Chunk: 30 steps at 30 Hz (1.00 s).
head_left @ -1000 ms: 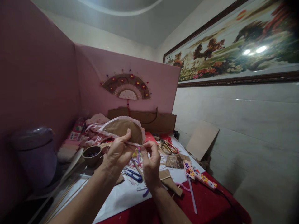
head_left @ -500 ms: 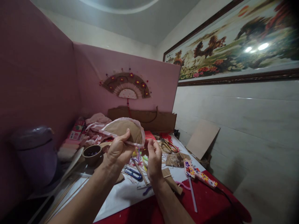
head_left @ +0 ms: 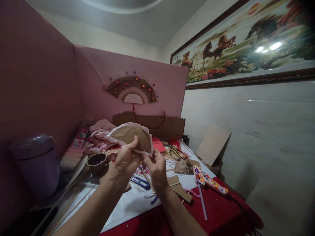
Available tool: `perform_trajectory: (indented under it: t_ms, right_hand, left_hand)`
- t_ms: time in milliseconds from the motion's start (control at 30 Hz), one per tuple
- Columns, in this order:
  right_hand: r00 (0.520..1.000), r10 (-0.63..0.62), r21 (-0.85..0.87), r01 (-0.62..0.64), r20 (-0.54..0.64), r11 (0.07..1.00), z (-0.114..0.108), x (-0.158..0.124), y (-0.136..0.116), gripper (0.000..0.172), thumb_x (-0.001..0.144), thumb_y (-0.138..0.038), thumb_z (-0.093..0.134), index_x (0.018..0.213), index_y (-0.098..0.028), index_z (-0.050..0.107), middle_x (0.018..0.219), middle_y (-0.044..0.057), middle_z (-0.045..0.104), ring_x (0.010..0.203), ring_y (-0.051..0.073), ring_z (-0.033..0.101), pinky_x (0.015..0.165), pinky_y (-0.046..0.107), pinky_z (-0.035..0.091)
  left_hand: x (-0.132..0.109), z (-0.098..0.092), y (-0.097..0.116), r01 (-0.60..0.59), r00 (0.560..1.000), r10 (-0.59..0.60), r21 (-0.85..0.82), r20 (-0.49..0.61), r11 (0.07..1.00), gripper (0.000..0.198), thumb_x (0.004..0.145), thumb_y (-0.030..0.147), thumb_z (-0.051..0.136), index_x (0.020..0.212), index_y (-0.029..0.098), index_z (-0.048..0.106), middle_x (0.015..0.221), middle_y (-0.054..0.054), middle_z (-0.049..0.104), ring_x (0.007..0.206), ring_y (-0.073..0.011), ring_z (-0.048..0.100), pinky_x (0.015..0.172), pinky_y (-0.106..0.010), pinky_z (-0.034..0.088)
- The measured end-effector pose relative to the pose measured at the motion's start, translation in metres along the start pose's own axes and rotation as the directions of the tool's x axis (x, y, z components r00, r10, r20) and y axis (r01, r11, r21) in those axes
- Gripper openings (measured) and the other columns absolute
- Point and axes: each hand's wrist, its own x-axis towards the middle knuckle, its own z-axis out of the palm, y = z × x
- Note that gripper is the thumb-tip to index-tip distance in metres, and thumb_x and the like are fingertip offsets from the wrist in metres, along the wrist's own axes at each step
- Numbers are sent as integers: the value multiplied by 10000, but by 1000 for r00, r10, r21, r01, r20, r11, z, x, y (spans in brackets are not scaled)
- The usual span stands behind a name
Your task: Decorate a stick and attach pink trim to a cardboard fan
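Observation:
A half-round piece of brown cardboard (head_left: 131,137), edged with folded pale pink cloth, is held up above the table. My left hand (head_left: 126,155) grips its lower edge, thumb lying on the cardboard face and fingers behind. At the lower right corner, the thumb and fingers of my right hand (head_left: 155,165) pinch the cloth edging. Below them on the white sheet lie blue thread snips (head_left: 140,181) and thin sticks, partly covered by my hands.
A brown cup (head_left: 97,163) with dark contents stands left. Gold-handled scissors (head_left: 177,152), a flowered glue gun (head_left: 209,182) and cardboard scraps (head_left: 179,188) lie right. A decorated fan (head_left: 133,88) hangs on the pink panel behind; pink cloth (head_left: 100,131) is heaped at back left.
My right hand has moved left and its thumb now presses onto the cloth edge at the corner. My left hand keeps its grip. The view has shifted slightly.

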Motion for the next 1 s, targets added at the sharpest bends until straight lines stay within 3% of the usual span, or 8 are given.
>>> perform_trajectory:
  t_ms: [267, 400, 600, 700, 867, 1000]
  right_hand:
    - [1000, 22, 100, -22, -5, 995, 0, -1, 5, 155, 806, -291, 589, 736, -165, 531, 566, -56, 488, 470, 66, 400, 459, 195, 336]
    - [999, 36, 84, -34, -22, 996, 0, 0, 4, 207, 815, -339, 568, 704, -171, 516, 533, -55, 481, 447, 76, 416, 438, 198, 336]
    - [998, 21, 9, -22, 65, 1000, -2, -1, 2, 273, 784, -432, 603, 815, -169, 536, 594, -39, 490, 482, 84, 414, 445, 207, 341]
    - [1000, 19, -21, -19, 4, 1000, -1, 0, 1, 283, 706, -377, 695, 850, -174, 560, 610, -43, 503, 466, 71, 368, 424, 199, 309]
    - [996, 72, 70, -68, -50, 995, 0, 0, -1, 199, 729, -340, 674, 787, -173, 583, 569, -54, 474, 438, 57, 329, 407, 189, 278]
    - [994, 90, 107, -83, -58, 991, -1, 2, 0, 269, 758, -420, 630, 681, -176, 546, 487, -66, 420, 398, 62, 323, 370, 188, 259]
  left_hand:
    - [-3, -1, 0, 44, 993, -46, 22, 107, 999, 346, 892, 160, 398, 1168, 48, 574, 973, -143, 699, 944, -232, 644, 913, -370, 472]
    - [-4, 1, 1, 71, 993, -73, 22, 95, 997, 345, 894, 169, 399, 1169, 59, 576, 973, -140, 698, 930, -230, 648, 891, -360, 483]
    - [0, -2, 0, 13, 1000, -13, -17, 24, 1000, 300, 874, 121, 433, 1113, 70, 607, 917, -130, 705, 862, -215, 665, 836, -350, 510]
    - [3, -8, -7, 6, 1000, -6, -24, 15, 1000, 258, 849, 121, 493, 1061, 74, 632, 904, -122, 704, 842, -210, 668, 817, -334, 516]
    - [4, -11, -15, 44, 998, -41, -56, 54, 997, 262, 827, 65, 491, 1042, 86, 639, 894, -109, 704, 839, -202, 666, 824, -328, 514]
    - [2, -7, -11, 22, 999, -19, -73, 34, 997, 265, 853, 92, 464, 1060, 88, 630, 876, -106, 705, 849, -203, 664, 837, -339, 510]
